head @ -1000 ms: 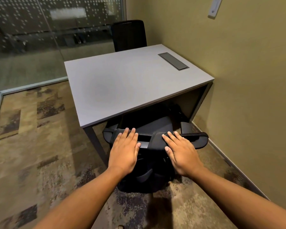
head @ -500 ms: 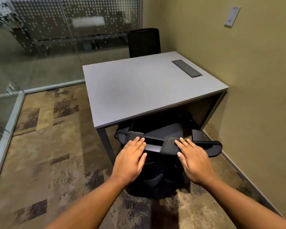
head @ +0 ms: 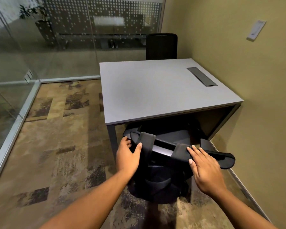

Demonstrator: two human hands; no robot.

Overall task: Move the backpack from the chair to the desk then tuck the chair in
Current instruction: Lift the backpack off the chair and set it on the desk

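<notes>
Left hand [head: 128, 155] gripping chair [head: 162, 151] backrest top, right hand [head: 205, 169] flat open on it, desk [head: 155, 90] beyond.

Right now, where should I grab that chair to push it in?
Grab the chair by its top rail from behind, one hand near each end. It is wide and faces you, and the seat already points under the desk.

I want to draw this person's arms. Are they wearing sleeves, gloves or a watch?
No. Both forearms are bare as far as the picture shows, with no sleeves in view. The left hand and right hand have no gloves, and no watch, bracelet or ring can be seen. The fingernails are short and plain.
</notes>
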